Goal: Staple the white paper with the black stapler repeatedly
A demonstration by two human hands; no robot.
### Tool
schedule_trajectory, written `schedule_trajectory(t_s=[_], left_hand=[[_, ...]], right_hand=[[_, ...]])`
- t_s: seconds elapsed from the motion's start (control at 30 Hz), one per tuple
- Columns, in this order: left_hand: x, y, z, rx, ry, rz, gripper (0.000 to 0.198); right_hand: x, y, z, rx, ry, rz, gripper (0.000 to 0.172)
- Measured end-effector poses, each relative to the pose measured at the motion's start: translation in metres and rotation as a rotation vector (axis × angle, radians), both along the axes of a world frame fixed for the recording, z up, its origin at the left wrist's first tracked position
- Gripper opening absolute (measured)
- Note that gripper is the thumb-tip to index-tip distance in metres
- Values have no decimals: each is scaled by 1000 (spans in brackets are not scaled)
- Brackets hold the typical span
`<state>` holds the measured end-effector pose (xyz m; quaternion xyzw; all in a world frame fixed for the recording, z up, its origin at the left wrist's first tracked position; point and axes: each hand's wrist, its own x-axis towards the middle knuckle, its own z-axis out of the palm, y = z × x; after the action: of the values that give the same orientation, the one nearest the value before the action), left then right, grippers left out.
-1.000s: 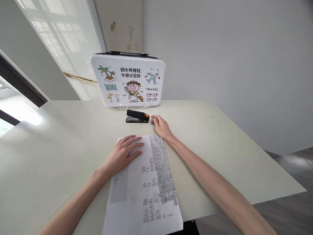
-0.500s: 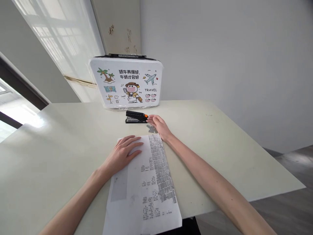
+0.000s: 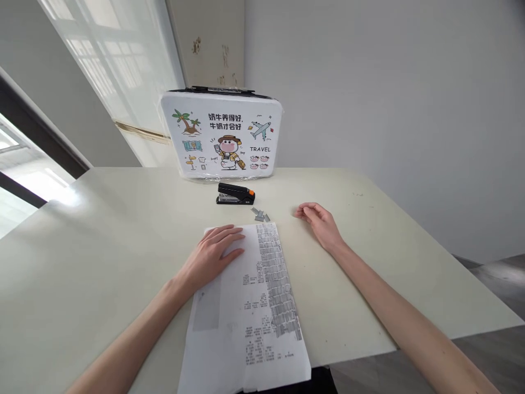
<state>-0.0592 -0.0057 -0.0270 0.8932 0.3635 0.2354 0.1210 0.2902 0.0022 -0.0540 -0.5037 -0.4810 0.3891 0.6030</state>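
Note:
My left hand (image 3: 213, 251) lies flat and open on the top left part of a printed paper sheet (image 3: 250, 312), pressing it to the table. My right hand (image 3: 320, 221) rests on the bare tabletop to the right of the sheet, fingers loosely curled, nothing seen in it. A black stapler with an orange tip (image 3: 235, 194) sits beyond the paper. Small grey staple strips (image 3: 260, 214) lie between the stapler and the paper's top edge, apart from both hands.
A white case with cartoon travel pictures (image 3: 221, 134) stands upright at the back of the pale table (image 3: 102, 230). The table's right edge drops to a grey floor (image 3: 492, 273). A bright window is at the left.
My right hand has drawn away from the stapler and moved to the right onto the tabletop, leaving the staple strips lying near the paper. The left hand stays on the sheet.

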Motion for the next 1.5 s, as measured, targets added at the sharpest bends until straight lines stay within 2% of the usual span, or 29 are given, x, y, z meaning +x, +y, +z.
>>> schedule_trajectory(t_s=[0.1, 0.2, 0.3, 0.4, 0.53, 0.63, 0.87, 1.03, 1.13, 1.23, 1.33, 1.4, 1.5], left_hand=[[-3, 2, 7, 29, -99, 62, 28], [-14, 10, 16, -27, -222, 271, 22], [-26, 19, 22, -180, -369, 558, 24], [-33, 23, 24, -386, -504, 663, 31], [-30, 20, 27, -493, -573, 669, 32], [-26, 16, 29, -474, -550, 650, 32], [-25, 16, 28, -426, -484, 602, 49], [-25, 15, 27, -431, -465, 610, 50], [-24, 18, 24, -368, -418, 618, 49], [-20, 32, 21, -188, -335, 606, 40], [-10, 59, 25, 74, -197, 436, 28], [-2, 81, 31, 203, -90, 322, 33], [11, 114, 42, 264, 70, 239, 45]], right_hand=[[-2, -6, 1, -11, -37, -24, 32], [-2, -8, 1, -8, -69, -55, 31], [-1, -11, 0, -8, -100, -84, 29], [-1, -14, 0, -16, -129, -94, 27], [-2, -14, -2, -24, -162, -88, 26], [-2, -13, -2, -28, -179, -81, 26], [-3, -15, 3, -45, -198, -70, 25], [-5, -15, 5, -51, -206, -63, 24], [-7, -16, 7, -53, -211, -56, 23], [-9, -16, 9, -61, -217, -53, 24], [-10, -17, 11, -71, -222, -57, 26], [-11, -17, 12, -74, -222, -56, 28], [-11, -16, 12, -74, -222, -48, 30]])
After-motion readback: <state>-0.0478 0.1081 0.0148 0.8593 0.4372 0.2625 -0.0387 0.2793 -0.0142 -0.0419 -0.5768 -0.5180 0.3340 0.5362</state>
